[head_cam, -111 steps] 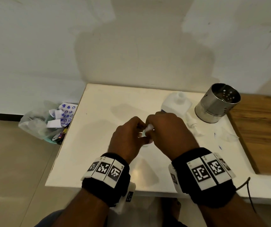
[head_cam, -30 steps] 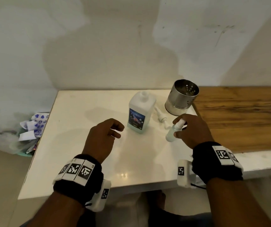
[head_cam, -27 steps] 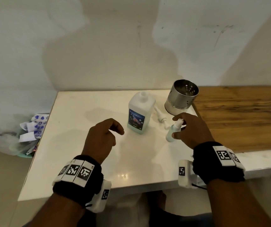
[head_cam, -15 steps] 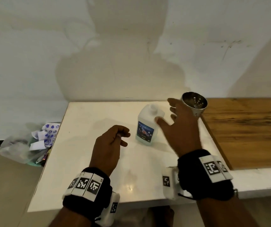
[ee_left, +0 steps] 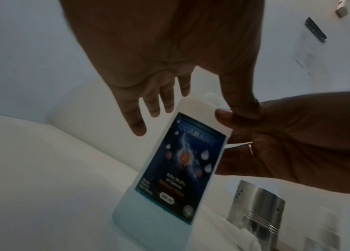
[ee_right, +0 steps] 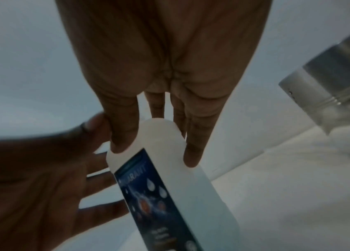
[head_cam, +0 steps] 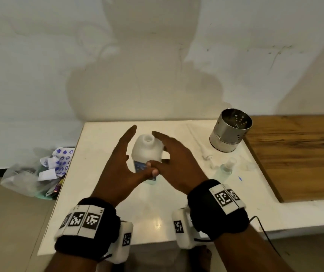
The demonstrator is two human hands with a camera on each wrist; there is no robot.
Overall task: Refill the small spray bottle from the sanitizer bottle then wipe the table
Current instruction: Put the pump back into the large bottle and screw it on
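Observation:
The white sanitizer bottle [head_cam: 145, 154] with a dark blue label [ee_left: 182, 169] stands mid-table, its neck uncapped. My right hand [head_cam: 163, 152] grips it near the top; the thumb [ee_right: 122, 135] lies on the front shoulder and the fingers run along the far right side. My left hand [head_cam: 131, 152] hovers at the bottle's left with straight, spread fingers [ee_left: 135, 118] that stay clear of it, and its thumb meets the right thumb. The small spray bottle [head_cam: 226, 169], clear with a white top, stands alone to the right.
A loose pump with its tube [head_cam: 205, 154] lies between the two bottles. A perforated steel holder [head_cam: 229, 132] stands at the back right of the white table [head_cam: 157, 213]. A wooden counter [head_cam: 294, 154] adjoins on the right. A bag of rubbish [head_cam: 39, 173] sits on the floor at left.
My right hand let go of the small spray bottle, left it standing, and moved left onto the sanitizer bottle. My left hand uncurled and rose to the bottle's left side.

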